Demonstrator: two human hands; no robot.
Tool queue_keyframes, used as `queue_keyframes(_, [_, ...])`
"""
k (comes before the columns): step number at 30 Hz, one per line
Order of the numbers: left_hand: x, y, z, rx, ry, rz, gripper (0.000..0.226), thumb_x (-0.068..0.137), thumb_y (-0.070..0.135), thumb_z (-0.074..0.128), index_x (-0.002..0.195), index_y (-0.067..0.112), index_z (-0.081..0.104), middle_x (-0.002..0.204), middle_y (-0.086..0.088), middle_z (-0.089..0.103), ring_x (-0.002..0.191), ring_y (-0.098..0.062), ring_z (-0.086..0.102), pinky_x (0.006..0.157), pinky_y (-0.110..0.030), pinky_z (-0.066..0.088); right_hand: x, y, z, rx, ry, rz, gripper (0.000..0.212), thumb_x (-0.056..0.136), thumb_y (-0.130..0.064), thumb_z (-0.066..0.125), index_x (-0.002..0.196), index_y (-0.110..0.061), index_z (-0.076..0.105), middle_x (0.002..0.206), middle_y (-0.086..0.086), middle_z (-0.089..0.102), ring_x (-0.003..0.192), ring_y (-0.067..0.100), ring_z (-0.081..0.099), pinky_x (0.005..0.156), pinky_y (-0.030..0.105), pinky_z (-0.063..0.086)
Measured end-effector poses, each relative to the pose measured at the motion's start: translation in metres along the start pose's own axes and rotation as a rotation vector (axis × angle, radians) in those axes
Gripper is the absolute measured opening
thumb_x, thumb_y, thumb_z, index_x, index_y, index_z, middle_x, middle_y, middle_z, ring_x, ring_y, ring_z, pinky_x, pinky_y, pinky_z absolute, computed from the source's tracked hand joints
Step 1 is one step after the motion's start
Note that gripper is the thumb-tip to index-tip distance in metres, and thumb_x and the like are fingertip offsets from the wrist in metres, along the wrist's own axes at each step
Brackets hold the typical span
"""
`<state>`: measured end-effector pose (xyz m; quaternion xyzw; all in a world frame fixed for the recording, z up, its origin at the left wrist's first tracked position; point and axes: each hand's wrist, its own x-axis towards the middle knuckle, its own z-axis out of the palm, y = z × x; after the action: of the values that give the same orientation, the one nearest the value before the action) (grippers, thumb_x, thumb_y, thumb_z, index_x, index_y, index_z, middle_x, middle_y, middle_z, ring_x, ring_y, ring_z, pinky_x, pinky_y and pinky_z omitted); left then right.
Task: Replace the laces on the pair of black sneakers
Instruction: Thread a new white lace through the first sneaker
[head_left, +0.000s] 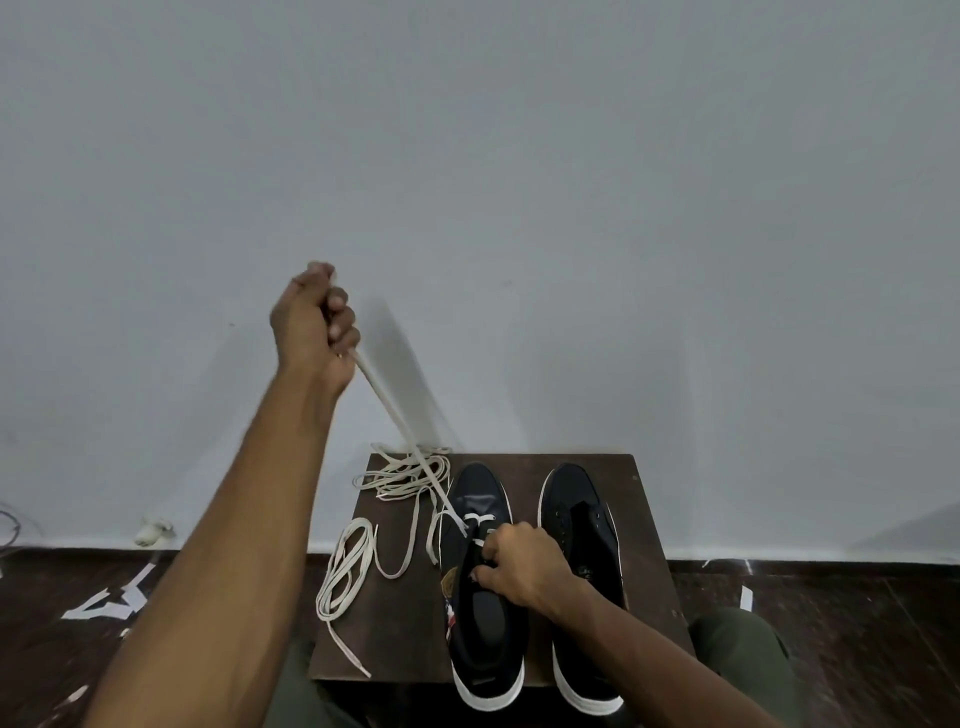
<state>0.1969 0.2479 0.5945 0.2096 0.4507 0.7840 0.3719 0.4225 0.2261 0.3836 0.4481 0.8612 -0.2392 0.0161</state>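
Two black sneakers with white soles stand side by side on a small brown board (644, 499). The left sneaker (480, 618) has a cream lace (400, 426) threaded through its front eyelets. My left hand (317, 325) is raised high against the wall and grips that lace, which runs taut down to the shoe. My right hand (519, 564) rests on the left sneaker's tongue area, fingers curled and pinching at the eyelets. The right sneaker (584, 587) has no lace.
Loose cream laces (345, 566) lie coiled on the board's left side and hang over its edge. A grey wall rises behind. Dark wooden floor with white tape marks (111, 603) lies to the left. My green trousers (737, 644) show under the board.
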Motion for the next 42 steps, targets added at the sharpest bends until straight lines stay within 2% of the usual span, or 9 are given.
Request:
queue_keyframes(4, [-0.004, -0.019, -0.008, 0.654, 0.007, 0.236, 0.018, 0.092, 0.03, 0.062, 0.081, 0.021, 0.051, 0.051, 0.003, 0.055, 0.035, -0.006, 0.036, 0.04, -0.02, 0.027, 0.001, 0.0, -0.001, 0.001, -0.004, 0.0, 0.032, 0.081, -0.043, 0.064, 0.082, -0.012, 0.068, 0.086, 0.01, 0.07, 0.084, 0.032, 0.064, 0.071, 0.034, 0.049])
queue_keyframes(9, [-0.053, -0.129, -0.074, 1.777, -0.519, 0.043, 0.039, 0.089, 0.043, 0.056, 0.118, 0.024, 0.037, 0.095, -0.004, 0.065, 0.09, -0.029, 0.063, 0.078, -0.037, 0.048, -0.002, -0.001, -0.001, -0.003, -0.012, -0.021, 0.025, 0.081, -0.039, 0.062, 0.073, -0.016, 0.06, 0.091, 0.011, 0.068, 0.089, 0.034, 0.063, 0.067, 0.03, 0.039])
queue_keyframes(16, [-0.089, -0.181, -0.099, 2.062, -0.847, 0.19, 0.027, 0.092, 0.034, 0.051, 0.116, 0.024, 0.059, 0.125, 0.001, 0.049, 0.122, -0.02, 0.044, 0.095, -0.04, 0.039, -0.004, -0.002, -0.004, -0.019, -0.018, -0.015, 0.017, 0.078, -0.033, 0.06, 0.071, -0.019, 0.054, 0.087, 0.013, 0.065, 0.088, 0.037, 0.062, 0.065, 0.032, 0.039])
queue_keyframes(20, [-0.086, -0.191, -0.099, 1.984, -0.788, 0.137, 0.029, 0.096, 0.033, 0.044, 0.118, 0.024, 0.06, 0.123, -0.001, 0.051, 0.12, -0.021, 0.047, 0.093, -0.04, 0.041, -0.005, -0.006, -0.003, -0.042, -0.015, -0.013, 0.021, 0.08, -0.034, 0.06, 0.084, -0.013, 0.063, 0.095, 0.014, 0.067, 0.091, 0.037, 0.062, 0.072, 0.035, 0.047])
queue_keyframes(23, [-0.084, -0.193, -0.092, 1.781, -0.66, 0.006, 0.019, 0.095, 0.029, 0.043, 0.097, 0.022, 0.061, 0.106, -0.001, 0.059, 0.102, -0.022, 0.056, 0.085, -0.038, 0.044, -0.006, -0.005, -0.002, -0.041, -0.016, -0.001, 0.022, 0.08, -0.034, 0.059, 0.084, -0.013, 0.064, 0.093, 0.015, 0.067, 0.09, 0.038, 0.062, 0.072, 0.036, 0.048])
queue_keyframes(26, [-0.079, -0.18, -0.073, 1.197, -0.323, -0.194, 0.022, 0.092, 0.014, 0.044, 0.073, 0.014, 0.053, 0.078, -0.005, 0.058, 0.071, -0.019, 0.052, 0.07, -0.037, 0.043, -0.007, -0.005, -0.003, -0.024, -0.031, 0.002, 0.022, 0.082, -0.032, 0.06, 0.081, -0.011, 0.064, 0.088, 0.013, 0.067, 0.086, 0.036, 0.063, 0.07, 0.036, 0.048])
queue_keyframes(31, [-0.064, -0.159, -0.059, 0.424, -0.06, -0.464, 0.021, 0.093, 0.004, 0.037, 0.086, 0.002, 0.057, 0.086, -0.013, 0.068, 0.081, -0.025, 0.069, 0.078, -0.037, 0.052, -0.007, -0.006, -0.003, -0.038, -0.053, 0.017, 0.022, 0.083, -0.032, 0.061, 0.082, -0.01, 0.065, 0.092, 0.015, 0.068, 0.089, 0.037, 0.063, 0.075, 0.037, 0.052])
queue_keyframes(37, [-0.059, -0.156, -0.058, 0.357, -0.068, -0.461, 0.024, 0.092, 0.001, 0.034, 0.072, 0.008, 0.046, 0.063, -0.007, 0.048, 0.056, -0.02, 0.048, 0.072, -0.041, 0.052, -0.006, -0.007, -0.007, -0.058, -0.084, 0.039, 0.019, 0.083, -0.029, 0.061, 0.082, -0.011, 0.059, 0.101, 0.018, 0.066, 0.095, 0.039, 0.063, 0.075, 0.036, 0.049])
queue_keyframes(42, [-0.054, -0.159, -0.068, 0.832, -0.12, -0.23, 0.027, 0.089, 0.009, 0.047, 0.063, 0.008, 0.049, 0.052, -0.009, 0.052, 0.043, -0.021, 0.054, 0.061, -0.04, 0.05, -0.004, -0.008, -0.006, -0.06, -0.08, 0.06, 0.027, 0.085, -0.029, 0.061, 0.098, -0.006, 0.062, 0.109, 0.019, 0.063, 0.101, 0.04, 0.06, 0.08, 0.037, 0.048])
